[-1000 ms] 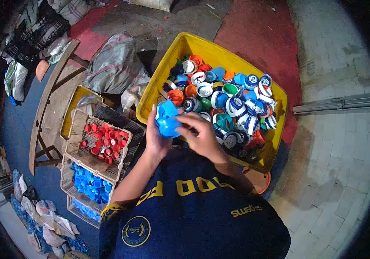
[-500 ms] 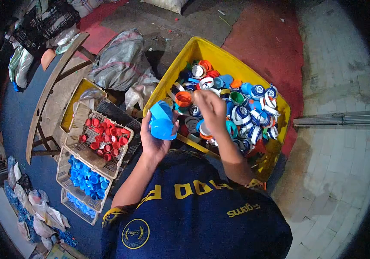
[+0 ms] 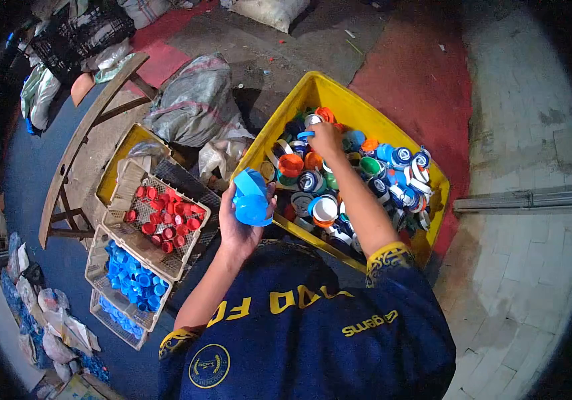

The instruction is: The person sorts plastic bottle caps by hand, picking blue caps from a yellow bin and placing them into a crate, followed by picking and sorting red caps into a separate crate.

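Note:
My left hand [image 3: 234, 223] is closed around blue plastic caps [image 3: 253, 208], stacked against my palm beside the near-left corner of the yellow crate [image 3: 366, 101]. My right hand [image 3: 326, 140] reaches over the far-left part of that crate, its fingers pinched at a thin blue cap [image 3: 306, 135]. Mixed caps fill the crate in blue, white, orange and green. Close to my right hand lie an orange cap [image 3: 291, 165] and a white one [image 3: 313, 121]. My right fingertips are partly hidden by the hand's back.
Left of me, stacked baskets hold red caps [image 3: 167, 217] and blue caps [image 3: 136, 280]. Behind them are a curved wooden bench [image 3: 76, 150] and a grey sack [image 3: 192, 100]. Plastic bags [image 3: 59, 327] lie at the lower left. A pipe [image 3: 512, 200] runs along the pale floor at right.
My right hand has moved farther out to the back of the crate and now pinches a blue cap. My left hand still holds its blue caps. The view has shifted slightly.

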The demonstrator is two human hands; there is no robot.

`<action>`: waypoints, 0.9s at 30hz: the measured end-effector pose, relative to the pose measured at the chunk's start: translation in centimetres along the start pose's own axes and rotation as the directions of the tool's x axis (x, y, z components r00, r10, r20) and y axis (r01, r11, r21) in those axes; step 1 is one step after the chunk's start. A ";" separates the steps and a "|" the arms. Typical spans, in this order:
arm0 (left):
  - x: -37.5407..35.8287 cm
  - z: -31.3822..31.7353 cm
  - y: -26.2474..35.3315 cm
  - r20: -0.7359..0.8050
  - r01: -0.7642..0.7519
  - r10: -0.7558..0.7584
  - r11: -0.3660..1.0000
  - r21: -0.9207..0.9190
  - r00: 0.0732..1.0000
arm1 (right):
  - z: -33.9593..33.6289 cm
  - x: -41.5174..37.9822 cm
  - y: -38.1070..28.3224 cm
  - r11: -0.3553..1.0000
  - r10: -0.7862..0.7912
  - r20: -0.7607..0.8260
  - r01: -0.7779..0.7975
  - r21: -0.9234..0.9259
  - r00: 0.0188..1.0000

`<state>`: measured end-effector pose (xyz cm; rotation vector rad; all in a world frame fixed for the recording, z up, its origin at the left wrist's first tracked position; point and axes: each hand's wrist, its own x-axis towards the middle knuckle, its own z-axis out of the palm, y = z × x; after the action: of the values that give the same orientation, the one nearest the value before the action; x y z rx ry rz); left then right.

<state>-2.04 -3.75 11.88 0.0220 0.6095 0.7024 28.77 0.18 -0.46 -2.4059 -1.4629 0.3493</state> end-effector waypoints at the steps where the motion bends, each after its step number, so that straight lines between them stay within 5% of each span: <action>1: 0.2 -0.2 0.1 0.001 0.003 -0.003 1.000 0.001 1.000 | -0.2 -0.8 0.0 0.995 -0.085 -0.085 0.088 0.036 0.993; 3: 0.7 -0.8 0.2 0.001 0.006 -0.006 1.000 0.003 1.000 | -0.7 -2.9 -0.4 0.958 -0.241 -0.257 0.271 0.088 0.936; 7: 0.9 0.4 0.1 -0.052 -0.020 0.019 1.000 -0.010 0.998 | -4.1 -7.2 -3.4 0.934 -0.274 -0.529 0.352 0.050 0.803; 11: 1.9 -0.3 -0.3 -0.005 0.025 -0.025 1.000 -0.017 1.000 | -6.2 -9.4 -3.2 0.877 -0.403 -0.651 0.475 -0.073 0.643; 17: 2.6 0.2 -1.4 0.077 0.030 -0.032 0.999 0.026 0.997 | -9.5 -14.8 -7.6 0.769 -0.415 -0.766 0.640 -0.006 0.491; 27: 2.4 0.7 -1.8 0.174 0.115 -0.114 0.993 0.008 0.978 | -7.3 -19.9 -13.8 0.723 -0.502 -0.502 0.661 0.202 0.704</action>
<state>0.88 -3.56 10.79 0.0454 0.4388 0.5823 11.17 -12.48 12.49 -1.4673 -1.6769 -0.0508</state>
